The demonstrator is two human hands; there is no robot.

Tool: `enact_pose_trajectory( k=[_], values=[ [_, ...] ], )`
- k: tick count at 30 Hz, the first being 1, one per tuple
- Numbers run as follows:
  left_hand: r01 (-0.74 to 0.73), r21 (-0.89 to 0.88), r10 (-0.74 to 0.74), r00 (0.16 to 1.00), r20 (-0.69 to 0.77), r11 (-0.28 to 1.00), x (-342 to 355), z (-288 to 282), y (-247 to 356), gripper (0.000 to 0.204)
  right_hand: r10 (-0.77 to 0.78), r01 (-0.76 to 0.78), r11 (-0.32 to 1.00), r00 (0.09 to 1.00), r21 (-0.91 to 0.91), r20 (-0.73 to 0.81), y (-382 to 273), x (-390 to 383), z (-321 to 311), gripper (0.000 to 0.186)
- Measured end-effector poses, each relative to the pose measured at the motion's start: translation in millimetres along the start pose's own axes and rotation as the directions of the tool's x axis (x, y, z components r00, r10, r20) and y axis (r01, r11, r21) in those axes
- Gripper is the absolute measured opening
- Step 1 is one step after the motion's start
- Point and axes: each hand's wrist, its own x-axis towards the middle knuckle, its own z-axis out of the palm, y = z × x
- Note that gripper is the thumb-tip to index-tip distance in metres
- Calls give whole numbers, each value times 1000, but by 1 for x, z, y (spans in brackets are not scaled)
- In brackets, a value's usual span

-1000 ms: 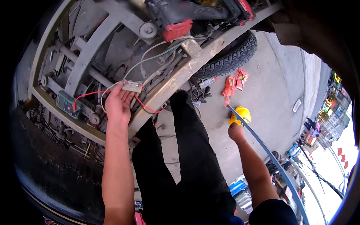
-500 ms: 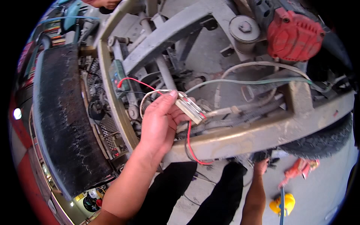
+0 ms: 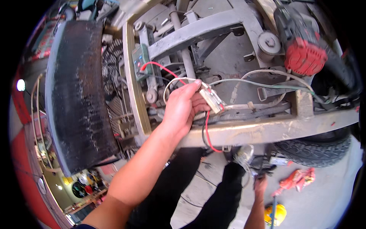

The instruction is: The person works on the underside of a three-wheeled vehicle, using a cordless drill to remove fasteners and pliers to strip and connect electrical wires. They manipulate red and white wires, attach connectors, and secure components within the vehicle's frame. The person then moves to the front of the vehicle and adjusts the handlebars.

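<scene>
My left hand [image 3: 183, 105] is closed on a small cream wire connector [image 3: 212, 100], held above the metal frame. A white wire loops from the connector, and red and black leads hang below it. A green-cased multimeter [image 3: 141, 63] rests against the frame's left rail, with a red lead running from it toward my left hand. Low on the right, beyond the near beam, my right hand [image 3: 260, 185] is closed around something dark. What it grips is too small and blurred to make out.
The bare vehicle frame [image 3: 244, 131] spans the view. A black radiator [image 3: 82, 95] stands at left, a red-and-black power tool [image 3: 305, 57] lies at far right. A tyre [image 3: 320, 149], red cloth [image 3: 299, 179] and yellow object [image 3: 278, 215] are at lower right.
The view has shifted, so the multimeter and frame sit farther right. My left hand still holds the connector. My right hand has come away from the beam, toward me.
</scene>
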Motion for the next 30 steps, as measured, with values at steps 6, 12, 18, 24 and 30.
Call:
enact_pose_trajectory(
  k=[6,12,18,24,30],
  values=[
    [44,-84,-45,999,-12,996,1,1,2,27,-338,256,921,901,294,272,-130,-210,-203,58],
    [120,-148,-124,992,-20,982,2,2,4,27,-580,576,814,814,-78,-40,-315,-182,-239,56],
    [265,-191,-260,964,51,945,14,-3,6,27,-573,450,639,820,-624,5,-405,-147,-226,67],
    [368,-224,-360,930,75,903,21,-6,7,31,-557,420,555,829,-718,54,-426,-142,-221,69],
    [421,-265,-413,907,88,868,22,-8,12,41,-553,424,520,829,-741,85,-432,-144,-230,68]
  ],
)
